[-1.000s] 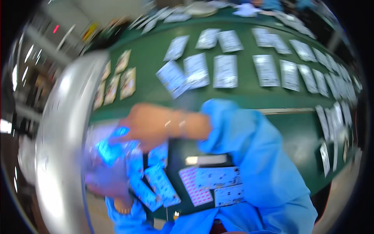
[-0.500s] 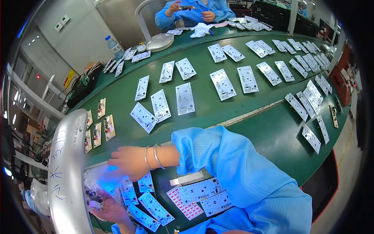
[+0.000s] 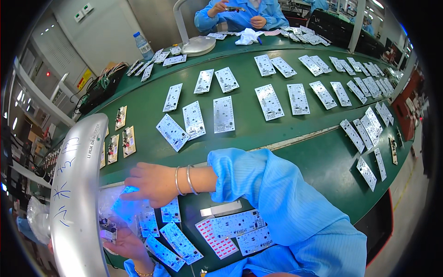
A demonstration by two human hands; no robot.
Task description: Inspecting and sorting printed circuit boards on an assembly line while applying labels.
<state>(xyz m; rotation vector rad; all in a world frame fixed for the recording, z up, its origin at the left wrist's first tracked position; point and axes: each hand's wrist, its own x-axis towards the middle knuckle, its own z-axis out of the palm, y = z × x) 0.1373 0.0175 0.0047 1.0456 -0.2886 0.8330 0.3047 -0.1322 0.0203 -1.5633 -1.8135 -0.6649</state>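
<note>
At the lower left, my left hand [image 3: 125,244] is closed around the edge of a small circuit board [image 3: 109,231] with dark and white components. The lamp head hides part of that board. My right hand [image 3: 150,185], with two silver bangles at the wrist, reaches in above it with fingers bent down. Under its fingertips is a flat piece [image 3: 123,205] glaring blue in the lamp light, its kind unclear. Clear plastic [image 3: 107,198] lies behind that piece. Beside my hands are several white circuit boards [image 3: 182,243], tinted blue.
A silver lamp head [image 3: 76,189] blocks the left side. Red-marked sticker sheet [image 3: 216,240] and a metal strip [image 3: 221,208] lie near my right sleeve. Rows of white boards [image 3: 224,114] cover the green bench [image 3: 249,131]. Tan boards [image 3: 129,141] sit left. Across the bench, a co-worker [image 3: 240,16] holds a board.
The view has shifted slightly, so the bench scene sits a little differently. My right hand and the blue-lit piece have moved slightly up and left. My left hand still grips the small circuit board.
</note>
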